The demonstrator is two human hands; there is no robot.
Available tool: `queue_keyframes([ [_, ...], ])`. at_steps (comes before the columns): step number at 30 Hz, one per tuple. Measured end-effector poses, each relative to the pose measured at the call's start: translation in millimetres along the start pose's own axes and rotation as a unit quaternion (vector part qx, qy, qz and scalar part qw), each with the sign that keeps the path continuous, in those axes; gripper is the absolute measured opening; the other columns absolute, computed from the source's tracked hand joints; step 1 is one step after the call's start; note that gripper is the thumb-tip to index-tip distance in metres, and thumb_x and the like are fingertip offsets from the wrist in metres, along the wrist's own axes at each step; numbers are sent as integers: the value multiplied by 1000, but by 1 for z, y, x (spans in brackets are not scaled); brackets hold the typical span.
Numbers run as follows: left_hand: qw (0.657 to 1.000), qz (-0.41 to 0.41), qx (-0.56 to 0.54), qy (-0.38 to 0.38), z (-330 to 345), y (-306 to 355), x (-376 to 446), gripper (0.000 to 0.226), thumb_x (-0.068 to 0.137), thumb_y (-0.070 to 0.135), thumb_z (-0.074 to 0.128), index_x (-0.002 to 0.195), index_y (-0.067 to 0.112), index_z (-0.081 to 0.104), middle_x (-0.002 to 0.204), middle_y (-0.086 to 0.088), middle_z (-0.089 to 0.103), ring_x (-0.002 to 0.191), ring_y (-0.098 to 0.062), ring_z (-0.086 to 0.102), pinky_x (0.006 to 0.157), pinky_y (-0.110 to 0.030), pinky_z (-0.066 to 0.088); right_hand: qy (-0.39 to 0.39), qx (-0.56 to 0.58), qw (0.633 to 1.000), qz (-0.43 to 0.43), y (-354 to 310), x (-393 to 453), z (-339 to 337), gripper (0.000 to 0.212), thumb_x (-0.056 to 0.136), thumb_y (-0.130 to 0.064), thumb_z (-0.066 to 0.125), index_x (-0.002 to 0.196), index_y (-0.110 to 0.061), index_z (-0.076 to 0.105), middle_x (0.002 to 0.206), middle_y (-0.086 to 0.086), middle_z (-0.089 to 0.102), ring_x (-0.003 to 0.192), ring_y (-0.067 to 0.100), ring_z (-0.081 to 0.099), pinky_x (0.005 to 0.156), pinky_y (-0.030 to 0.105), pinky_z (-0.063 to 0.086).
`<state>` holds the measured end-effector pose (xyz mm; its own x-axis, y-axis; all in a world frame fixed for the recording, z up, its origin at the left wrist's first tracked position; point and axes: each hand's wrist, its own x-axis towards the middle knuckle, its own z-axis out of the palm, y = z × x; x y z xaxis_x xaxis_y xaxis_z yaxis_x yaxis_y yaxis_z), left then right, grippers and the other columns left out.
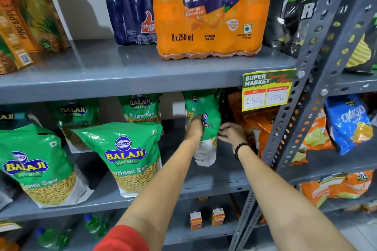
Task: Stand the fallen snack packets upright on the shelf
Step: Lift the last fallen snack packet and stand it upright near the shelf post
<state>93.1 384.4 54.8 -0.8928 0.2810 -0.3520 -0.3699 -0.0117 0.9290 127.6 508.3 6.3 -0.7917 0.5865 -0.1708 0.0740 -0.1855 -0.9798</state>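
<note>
Green Balaji Ratlami Sev packets stand on the grey middle shelf (214,185). One packet (210,122) is lifted at the shelf's right side, its white bottom hanging down. My left hand (193,126) grips its left edge. My right hand (232,132), with a black bead bracelet on the wrist, touches its right edge with fingers spread. Another packet (130,157) stands upright in front at centre, one (38,165) at the left, and two more (140,108) stand behind.
Orange snack bags (257,126) crowd the right end beside the grey slotted upright (302,108). A yellow price tag (267,89) hangs from the upper shelf, which holds a Fanta pack (212,12). Small juice cartons (206,219) sit below.
</note>
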Motion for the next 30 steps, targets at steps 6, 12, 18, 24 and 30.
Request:
queue_keyframes([
  [6, 999, 34, 24, -1, -7, 1, 19, 29, 89, 12, 58, 117, 3, 57, 103, -9, 69, 88, -21, 66, 76, -29, 53, -82, -65, 994, 24, 5, -10, 0, 25, 74, 8, 64, 77, -14, 52, 73, 11, 58, 63, 20, 59, 51, 24, 56],
  [12, 968, 51, 63, 238, -5, -28, 2, 43, 94, 31, 49, 114, -6, 55, 122, -25, 59, 112, -38, 57, 93, -42, 47, -97, -143, 984, -29, 13, -6, 8, 21, 76, -7, 70, 63, -17, 57, 49, -3, 56, 45, 10, 46, 42, 15, 39],
  [18, 963, 162, 145, 157, 16, -59, -27, 88, 79, 24, 66, 149, 5, 15, 157, -13, 19, 146, -26, 20, 118, -38, 24, 96, -37, 994, -49, 6, 12, 17, 30, 81, 0, 50, 60, -19, 58, 60, 4, 56, 49, 12, 46, 46, 21, 36],
  [24, 947, 97, 255, 173, 10, -36, -11, 82, 73, 42, 74, 135, 4, 35, 140, -14, 43, 124, -36, 49, 94, -45, 47, 44, 20, 999, 6, -7, 27, 22, 35, 90, -6, 38, 117, 1, 59, 99, 5, 58, 94, 18, 52, 77, 29, 39],
  [30, 974, 117, 177, 81, -13, -32, 4, 44, 81, 7, 63, 123, 12, 53, 123, -12, 65, 113, -31, 60, 97, -39, 49, 104, 7, 994, -18, -2, 22, 18, 31, 79, 5, 46, 101, -6, 66, 80, 8, 60, 69, 18, 53, 59, 24, 39],
])
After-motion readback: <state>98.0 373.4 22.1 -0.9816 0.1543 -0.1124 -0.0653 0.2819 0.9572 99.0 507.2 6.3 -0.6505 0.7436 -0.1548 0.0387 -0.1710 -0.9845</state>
